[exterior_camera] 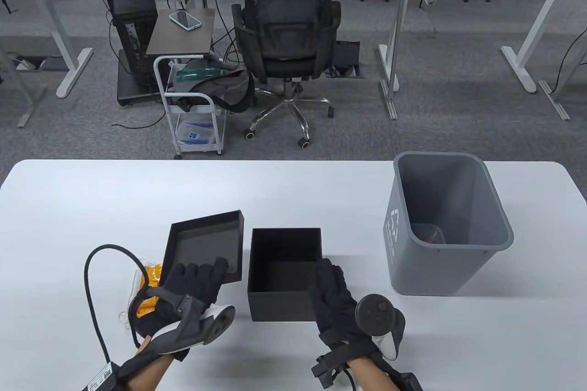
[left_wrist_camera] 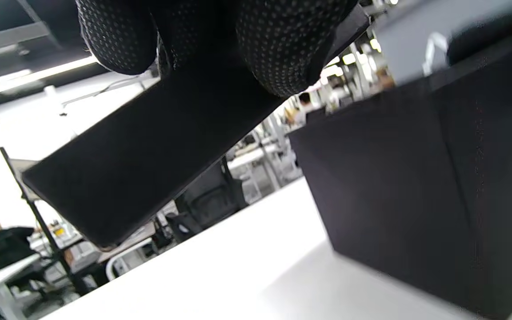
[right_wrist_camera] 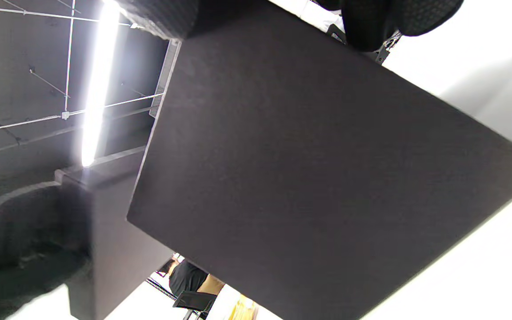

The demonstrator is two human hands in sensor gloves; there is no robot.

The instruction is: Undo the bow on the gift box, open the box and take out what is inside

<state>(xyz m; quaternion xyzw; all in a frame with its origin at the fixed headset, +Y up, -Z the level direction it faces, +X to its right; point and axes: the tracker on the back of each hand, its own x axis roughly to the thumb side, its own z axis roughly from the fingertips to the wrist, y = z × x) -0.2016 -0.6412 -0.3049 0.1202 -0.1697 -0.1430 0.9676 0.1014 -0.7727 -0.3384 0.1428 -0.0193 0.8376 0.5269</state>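
Table view: lid (exterior_camera: 204, 244) is off, box (exterior_camera: 284, 267) open and looks empty from here.
I hold the lid tilted clear with left hand (exterior_camera: 192, 281), fingers curled over its near edge; right hand (exterior_camera: 332, 297) grips the box's near-right wall to steady it. Orange item (exterior_camera: 149, 285) lies behind my left hand.

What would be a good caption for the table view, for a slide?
Gloved left hand holds the black lid tilted up while the right hand grips the open black box.

Black box (right_wrist_camera: 318, 186) wall close up, gloved fingertips (right_wrist_camera: 398, 18) at its top edge
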